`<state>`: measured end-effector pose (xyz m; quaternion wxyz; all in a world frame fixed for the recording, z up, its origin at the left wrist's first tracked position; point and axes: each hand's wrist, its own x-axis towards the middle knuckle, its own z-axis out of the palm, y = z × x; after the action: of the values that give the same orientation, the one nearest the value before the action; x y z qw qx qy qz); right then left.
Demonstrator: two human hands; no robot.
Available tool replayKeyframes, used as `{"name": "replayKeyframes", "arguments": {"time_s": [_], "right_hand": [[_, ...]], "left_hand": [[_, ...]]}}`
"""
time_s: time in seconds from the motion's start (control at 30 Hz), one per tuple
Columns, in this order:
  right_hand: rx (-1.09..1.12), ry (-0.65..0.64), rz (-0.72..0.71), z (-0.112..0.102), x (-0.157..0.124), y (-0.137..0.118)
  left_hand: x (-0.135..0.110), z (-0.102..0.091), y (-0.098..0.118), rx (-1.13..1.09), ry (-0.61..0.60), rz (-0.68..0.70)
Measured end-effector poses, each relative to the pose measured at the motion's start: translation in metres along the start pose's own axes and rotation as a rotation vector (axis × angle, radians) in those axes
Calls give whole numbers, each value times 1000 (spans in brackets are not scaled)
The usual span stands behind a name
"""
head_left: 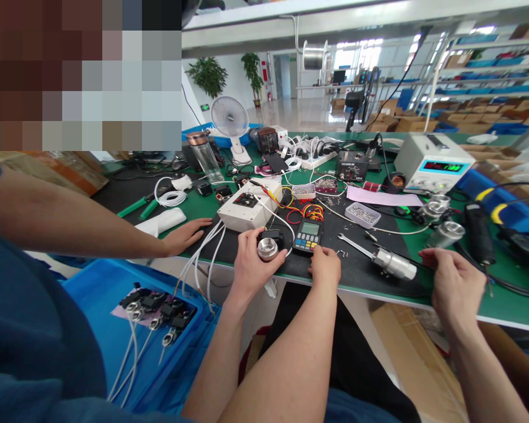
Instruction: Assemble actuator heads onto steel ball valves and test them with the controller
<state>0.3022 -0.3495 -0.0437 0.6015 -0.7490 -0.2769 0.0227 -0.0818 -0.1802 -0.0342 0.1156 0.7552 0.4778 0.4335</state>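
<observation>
The left hand (250,269) is closed around a silver fitting (268,251) on a black housing (272,236), thumb along one side, the round mouth turned up toward the wearer. Just right of that grip lies a handheld meter (307,236), its long axis running away from the wearer; a co-worker's hand (326,264) touches its lower keys. Beyond the grip stands a white box (242,207). The right hand (458,288), well apart, has its fingers drawn together; whether they pinch anything I cannot tell. Nearer to it than to the left lies a metal cylinder (394,264), its long axis slanting from the far left toward those fingers, with an open-ended wrench (355,244) beside its far end.
</observation>
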Motion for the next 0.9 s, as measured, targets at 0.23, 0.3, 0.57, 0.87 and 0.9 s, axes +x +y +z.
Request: {"name": "replayKeyframes", "arguments": {"time_s": [0.23,0.3,0.57,0.87,0.9], "right_hand": [[-8,-11,-2,0,0,0],[-7,-13,-4,0,0,-1],[-14,-30,-4,-2,-2,-3],[-19,-20,-4,0,0,-1],[-20,-18,-5,0,0,-1]], "left_hand": [[1,0,0,3,2,-2],[1,0,0,3,0,-1],[0,0,0,8,-4,1],[0,0,0,9,-3,-2],[0,0,0,10,-3,-2]]}}
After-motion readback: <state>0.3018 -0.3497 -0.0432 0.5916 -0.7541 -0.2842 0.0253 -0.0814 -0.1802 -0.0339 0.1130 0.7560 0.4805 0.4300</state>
